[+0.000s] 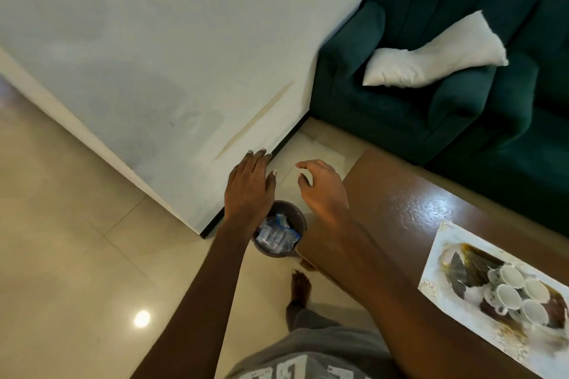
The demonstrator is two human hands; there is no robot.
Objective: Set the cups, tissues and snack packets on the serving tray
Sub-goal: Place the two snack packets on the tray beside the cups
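At four o'clock, white ceramic cups (511, 292) are sitting on the pale floral rectangular serving tray (443, 255) on a glossy brown table (400, 194). My left hand (249, 188) is stretching flat and my right hand (323, 191) is curling loosely, both empty, above a dark round bin (300, 218) of blue-and-white packets (277, 235). A dark green sofa (400, 120) is standing at one o'clock

One head cam, wide-angle, rolled so the wall (154, 40) leans, looks fwd & steeply down from above: left hand (249, 184) & right hand (323, 191) sit mid-frame, near the lens, w/ floor (77, 240) well below at left, table (400, 194) at right & sofa (400, 120) farther off at top right.
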